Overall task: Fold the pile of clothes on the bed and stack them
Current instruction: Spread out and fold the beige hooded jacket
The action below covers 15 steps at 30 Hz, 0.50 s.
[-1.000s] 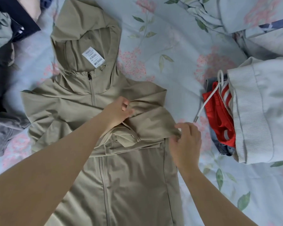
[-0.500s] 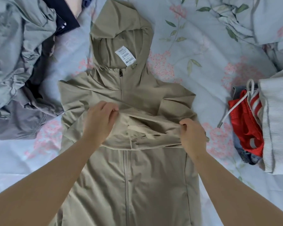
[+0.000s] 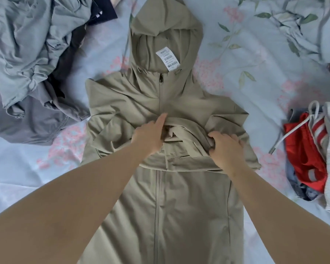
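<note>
Head view. A khaki jacket (image 3: 179, 216) lies flat, front up, in the middle of a floral sheet (image 3: 255, 63). Its long axis runs near to far. The hood (image 3: 166, 21) points to the far edge, and the hem runs out of frame at the near edge. The closed zip (image 3: 157, 206) follows this axis, and a white label (image 3: 168, 59) shows inside the hood. A sleeve (image 3: 189, 149) is folded crosswise over the chest, at right angles to the zip.

The left hand (image 3: 149, 138) rests on the sleeve's far edge with its index finger (image 3: 161, 120) straight. Its other fingers are hidden in the fold, so its grip cannot be told. The right hand (image 3: 226, 147) has curled fingers that bunch and grip the sleeve cloth toward the right.

A rumpled grey pile (image 3: 27, 54) lies far left, touching the jacket's left shoulder. A folded stack (image 3: 312, 159) of red and white items lies at the right, apart from the jacket.
</note>
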Motion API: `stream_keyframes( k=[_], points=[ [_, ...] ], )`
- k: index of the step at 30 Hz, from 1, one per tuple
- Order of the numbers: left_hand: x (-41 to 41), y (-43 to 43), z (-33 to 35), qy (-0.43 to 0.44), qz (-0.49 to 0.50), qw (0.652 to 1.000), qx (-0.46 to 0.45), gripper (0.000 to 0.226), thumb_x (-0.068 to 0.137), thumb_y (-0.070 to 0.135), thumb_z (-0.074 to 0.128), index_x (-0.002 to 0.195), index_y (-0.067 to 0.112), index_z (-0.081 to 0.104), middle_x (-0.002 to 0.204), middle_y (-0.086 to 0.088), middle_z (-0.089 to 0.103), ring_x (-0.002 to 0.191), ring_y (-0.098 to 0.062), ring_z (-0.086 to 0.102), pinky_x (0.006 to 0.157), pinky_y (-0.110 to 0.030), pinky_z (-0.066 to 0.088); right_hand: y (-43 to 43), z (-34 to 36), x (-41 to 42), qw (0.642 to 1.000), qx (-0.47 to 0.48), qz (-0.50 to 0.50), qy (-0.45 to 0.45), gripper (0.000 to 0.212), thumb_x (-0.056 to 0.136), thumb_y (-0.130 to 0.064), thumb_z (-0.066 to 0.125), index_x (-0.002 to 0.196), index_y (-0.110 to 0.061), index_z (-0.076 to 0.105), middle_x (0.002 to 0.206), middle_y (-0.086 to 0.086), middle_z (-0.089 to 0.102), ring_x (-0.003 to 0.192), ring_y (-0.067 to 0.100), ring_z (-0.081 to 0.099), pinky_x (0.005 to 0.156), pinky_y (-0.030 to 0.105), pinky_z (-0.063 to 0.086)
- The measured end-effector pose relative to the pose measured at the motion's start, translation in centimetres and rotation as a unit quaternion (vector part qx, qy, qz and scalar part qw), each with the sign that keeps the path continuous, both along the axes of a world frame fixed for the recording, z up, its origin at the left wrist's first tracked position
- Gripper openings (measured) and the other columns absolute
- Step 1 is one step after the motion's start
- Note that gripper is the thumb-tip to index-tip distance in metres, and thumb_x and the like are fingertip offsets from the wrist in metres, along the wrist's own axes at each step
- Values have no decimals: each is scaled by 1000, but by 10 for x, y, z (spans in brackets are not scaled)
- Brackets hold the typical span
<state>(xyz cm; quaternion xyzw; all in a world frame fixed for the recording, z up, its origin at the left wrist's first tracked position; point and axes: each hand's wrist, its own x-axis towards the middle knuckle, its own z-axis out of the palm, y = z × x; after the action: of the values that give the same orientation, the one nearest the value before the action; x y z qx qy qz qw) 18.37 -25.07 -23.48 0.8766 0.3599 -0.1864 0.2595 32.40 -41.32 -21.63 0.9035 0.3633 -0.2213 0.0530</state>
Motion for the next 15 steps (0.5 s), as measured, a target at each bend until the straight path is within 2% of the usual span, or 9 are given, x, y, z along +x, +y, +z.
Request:
stream_keyframes(
  k=[2, 4, 7, 9, 11, 12, 13, 14, 15],
  points=[
    [-7, 6, 0, -47, 17, 999, -7, 42, 90, 15, 52, 131, 21, 46, 119, -6, 53, 110, -28, 53, 87, -40, 45, -4, -1, 3, 999, 44, -4, -21, 29, 90, -17, 55, 118, -18, 59, 105, 6, 63, 104, 28, 53, 90, 36, 31],
    [-21, 14, 11, -139, 64, 988, 21, 34, 86, 7, 54, 118, 17, 57, 114, -2, 52, 101, -24, 54, 73, -32, 41, -8, 5, 4, 976, 191, -93, -44, 15, 89, -11, 56, 102, -8, 62, 95, 11, 61, 92, 29, 54, 79, 34, 32],
    [-46, 21, 46, -307, 88, 939, 130, 34, 70, 0, 53, 97, 22, 56, 101, 7, 46, 82, -17, 52, 54, -24, 32, -12, 26, -4, 883, 427, -187, -60, 9, 81, 5, 57, 88, 0, 56, 85, 11, 52, 76, 12, 39, 64, 20, 26],
    [-65, 23, 63, -365, 16, 904, 223, 32, 64, 3, 51, 90, 21, 52, 93, 5, 44, 73, -18, 51, 51, -21, 35, -19, 32, -16, 897, 418, -129, -64, 11, 79, 9, 59, 85, 1, 56, 82, 7, 50, 75, 9, 37, 65, 23, 31],
    [-83, 23, 60, -264, -161, 920, 242, 29, 63, 9, 68, 89, 18, 61, 89, 0, 54, 75, -24, 58, 63, -31, 47, -26, 26, -23, 968, 242, -64, 25, 7, 83, -1, 61, 88, -6, 60, 85, 5, 58, 83, 20, 51, 71, 35, 42],
    [-89, 23, 59, -128, -237, 943, 195, 28, 66, 25, 75, 92, 22, 65, 92, 2, 58, 87, -23, 58, 78, -36, 46, -31, 21, -25, 988, 127, -41, 74, 8, 85, -9, 61, 92, -12, 63, 90, 3, 62, 91, 24, 55, 78, 37, 44],
    [-98, 24, 53, 3, -255, 957, 136, 31, 72, 48, 70, 96, 29, 66, 99, 7, 57, 101, -18, 51, 93, -36, 38, -36, 17, -24, 992, 58, -37, 109, 11, 85, -14, 59, 94, -17, 64, 95, 0, 63, 97, 24, 56, 84, 38, 44],
    [-105, 23, 49, 76, -222, 968, 88, 37, 76, 64, 57, 98, 35, 66, 105, 12, 54, 109, -14, 44, 99, -33, 29, -36, 16, -23, 989, 59, -55, 124, 13, 85, -15, 57, 96, -18, 65, 97, -1, 63, 99, 24, 56, 85, 37, 45],
    [-108, 21, 46, 84, -162, 982, 49, 40, 80, 68, 48, 99, 37, 66, 109, 14, 53, 113, -13, 41, 99, -32, 26, -34, 17, -22, 983, 108, -84, 119, 16, 84, -12, 56, 97, -17, 65, 95, 1, 62, 96, 25, 56, 81, 37, 45]
  ],
)
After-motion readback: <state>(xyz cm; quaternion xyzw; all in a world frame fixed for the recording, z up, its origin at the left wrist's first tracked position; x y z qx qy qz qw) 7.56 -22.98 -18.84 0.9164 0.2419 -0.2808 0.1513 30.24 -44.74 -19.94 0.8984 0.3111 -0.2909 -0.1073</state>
